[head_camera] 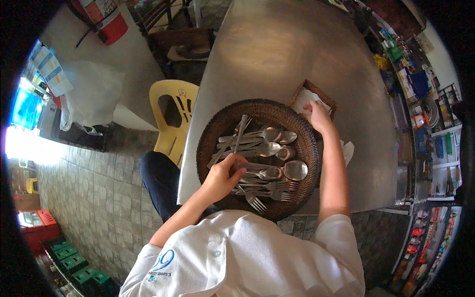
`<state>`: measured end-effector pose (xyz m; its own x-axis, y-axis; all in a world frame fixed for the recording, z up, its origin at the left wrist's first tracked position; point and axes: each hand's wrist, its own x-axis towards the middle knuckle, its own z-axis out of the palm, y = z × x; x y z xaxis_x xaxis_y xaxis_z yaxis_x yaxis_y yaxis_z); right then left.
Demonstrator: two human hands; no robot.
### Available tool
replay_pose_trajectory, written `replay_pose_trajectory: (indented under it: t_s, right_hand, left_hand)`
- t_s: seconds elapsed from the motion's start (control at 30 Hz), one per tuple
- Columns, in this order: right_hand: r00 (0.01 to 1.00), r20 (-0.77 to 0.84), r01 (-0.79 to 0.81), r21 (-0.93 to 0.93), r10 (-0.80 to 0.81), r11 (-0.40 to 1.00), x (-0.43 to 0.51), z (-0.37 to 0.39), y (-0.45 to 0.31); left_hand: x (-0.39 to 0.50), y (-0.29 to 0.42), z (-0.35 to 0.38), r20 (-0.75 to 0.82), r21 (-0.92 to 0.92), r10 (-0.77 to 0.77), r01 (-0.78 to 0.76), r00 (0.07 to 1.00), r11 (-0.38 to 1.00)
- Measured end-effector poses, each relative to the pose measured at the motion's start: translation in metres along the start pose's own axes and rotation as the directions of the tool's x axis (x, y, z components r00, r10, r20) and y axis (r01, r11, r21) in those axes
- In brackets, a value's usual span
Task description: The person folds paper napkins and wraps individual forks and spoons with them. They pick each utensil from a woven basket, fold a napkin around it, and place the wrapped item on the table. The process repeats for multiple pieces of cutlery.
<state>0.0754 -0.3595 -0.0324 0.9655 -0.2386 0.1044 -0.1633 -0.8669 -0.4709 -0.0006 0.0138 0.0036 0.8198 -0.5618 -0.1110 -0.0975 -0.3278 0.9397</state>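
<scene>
A round, dark woven tray (311,185) on the metal-topped table before me bears several spoons and forks. Over its near left part is my left hand (224,176), with thumb and index finger curled close to utensil handles. The bowl of a large spoon (295,170) points right from near those fingers; whether they grip a handle is unclear. Below the hand, a fork (256,203) lies with its tines towards me. Beyond the tray's right rim, my right hand (320,116) reaches into a small woven box (322,92) and touches white paper napkins (305,97), fingers bent; a pinch cannot be made out.
The metal tabletop (267,55) stretches away from me. A crumpled white paper (348,151) lies by my right forearm. To the left stands a yellow plastic chair (170,130), against the table edge. Stocked shelves (419,237) line the right side.
</scene>
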Motion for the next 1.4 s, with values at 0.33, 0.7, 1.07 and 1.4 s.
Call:
replay_pose_trajectory:
  t_s: [0.33, 0.7, 1.07, 1.4]
  right_hand:
    - [0.997, 0.059, 0.054, 0.037, -0.056, 0.998, -0.001, -0.009, -0.010]
    - [0.965, -0.101, -0.090, 0.736, 0.241, 0.671, -0.017, -0.030, -0.012]
    - [0.977, 0.178, -0.160, 0.975, 0.116, -0.152, -0.094, -0.037, -0.133]
    - [0.965, 0.148, -0.175, 0.978, 0.217, 0.112, -0.140, -0.024, -0.188]
  left_hand:
    - [-0.002, -0.001, -0.002, -0.035, 0.010, 0.035, -0.035, 0.999, 0.999]
    - [0.001, 0.004, -0.001, 0.028, -0.046, -0.023, 0.025, 0.999, 0.999]
    - [0.024, 0.060, -0.004, -0.166, 0.117, 0.461, -0.446, 0.872, 0.887]
    - [0.028, 0.072, 0.004, -0.121, -0.469, 0.049, -0.100, 0.991, 0.877]
